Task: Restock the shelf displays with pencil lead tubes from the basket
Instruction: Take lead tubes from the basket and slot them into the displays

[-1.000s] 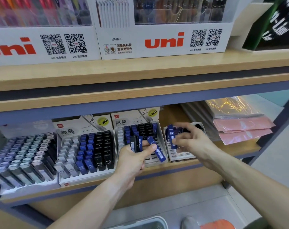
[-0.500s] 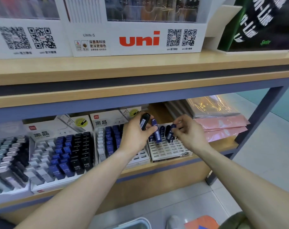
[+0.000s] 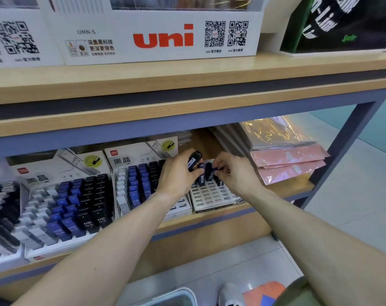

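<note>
Left hand: the left hand is curled round a small bunch of pencil lead tubes; a black one sticks up above the fingers and a blue one angles down past the thumb.
Right hand: the right hand pinches another blue tube at its fingertips, at the back rows of the white slotted tray.
Hands together: the two hands are close together over that tray, their fingers nearly touching.
White slotted tray: it sits on the lower shelf, to the right of the other displays; most of its front slots show no tubes, and a few dark tubes stand at the back by the fingers.
Middle display: a white display box just left of the tray holds rows of blue and black tubes marked HB 0.5; the left forearm crosses its front right corner.
Left displays: a second box of the same kind holds white, blue and black tubes, and farther left a display of grey and black tubes runs out of view.
Basket: only a pale rim shows at the bottom edge, on the floor below the arms.
Beside the tray: pink and clear plastic packets lie stacked on the same shelf to the right.
Upper shelf: white uni display cartons with QR codes stand above.
</note>
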Available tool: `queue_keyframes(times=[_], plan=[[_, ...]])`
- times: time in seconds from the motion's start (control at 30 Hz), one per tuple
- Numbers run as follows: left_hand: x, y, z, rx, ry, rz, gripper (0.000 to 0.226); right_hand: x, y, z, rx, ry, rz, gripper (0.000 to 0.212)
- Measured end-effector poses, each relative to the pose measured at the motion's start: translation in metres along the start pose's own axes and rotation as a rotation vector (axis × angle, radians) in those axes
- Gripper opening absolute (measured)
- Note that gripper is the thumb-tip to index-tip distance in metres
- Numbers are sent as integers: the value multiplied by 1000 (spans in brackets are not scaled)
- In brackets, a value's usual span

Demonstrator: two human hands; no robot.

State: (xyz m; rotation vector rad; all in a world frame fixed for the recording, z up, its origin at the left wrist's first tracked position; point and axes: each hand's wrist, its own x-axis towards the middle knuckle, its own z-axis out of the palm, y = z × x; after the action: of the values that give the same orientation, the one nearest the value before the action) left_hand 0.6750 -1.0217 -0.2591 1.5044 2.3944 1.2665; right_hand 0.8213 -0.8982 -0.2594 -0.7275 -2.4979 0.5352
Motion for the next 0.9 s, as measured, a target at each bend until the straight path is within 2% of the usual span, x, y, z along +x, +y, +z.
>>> queue_keyframes(times=[0.43, 0.57, 0.77, 0.9], plan=[[2, -1, 4, 65, -16, -24, 23, 10, 4, -3, -89, -46, -70, 15], [4, -5, 5, 84, -29, -40, 34, 13, 3, 1, -107, -76, -74, 13], [7, -6, 6, 105, -41, -51, 31, 19, -4, 10, -155, 64, -37, 15], [8, -5, 6, 121, -41, -49, 34, 18, -8, 16, -185, 85, 28, 13]])
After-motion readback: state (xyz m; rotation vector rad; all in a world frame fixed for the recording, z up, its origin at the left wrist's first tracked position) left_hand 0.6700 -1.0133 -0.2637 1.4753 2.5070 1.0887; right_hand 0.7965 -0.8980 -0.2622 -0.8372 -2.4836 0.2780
